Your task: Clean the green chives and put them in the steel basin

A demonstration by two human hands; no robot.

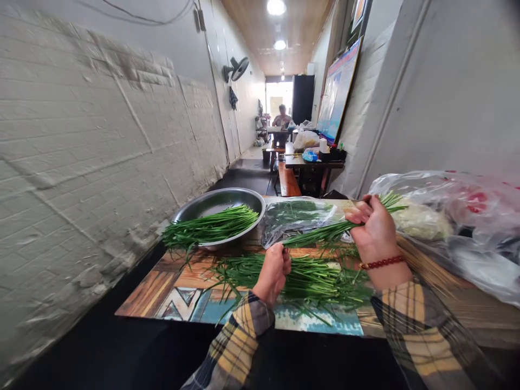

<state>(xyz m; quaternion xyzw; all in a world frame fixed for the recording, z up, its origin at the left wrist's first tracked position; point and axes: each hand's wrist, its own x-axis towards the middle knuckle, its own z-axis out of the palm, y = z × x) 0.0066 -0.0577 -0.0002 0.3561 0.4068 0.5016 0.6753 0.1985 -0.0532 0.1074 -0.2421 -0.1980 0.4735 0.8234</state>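
Note:
A small bunch of green chives (320, 234) is stretched between my hands above the table. My right hand (374, 227) is closed around its thick end, and my left hand (274, 271) is closed around its thin leafy end. Below them a loose pile of chives (317, 281) lies on the patterned tabletop (179, 295). A metal basin (215, 203) at the back left holds another bundle of chives (211, 226) hanging over its rim.
A clear plastic bag with greens (296, 216) lies behind the pile. More plastic bags (455, 216) are heaped at the right. A white brick wall (93, 151) runs along the left. Far down the aisle stand tables (309, 160) and a seated person (281, 116).

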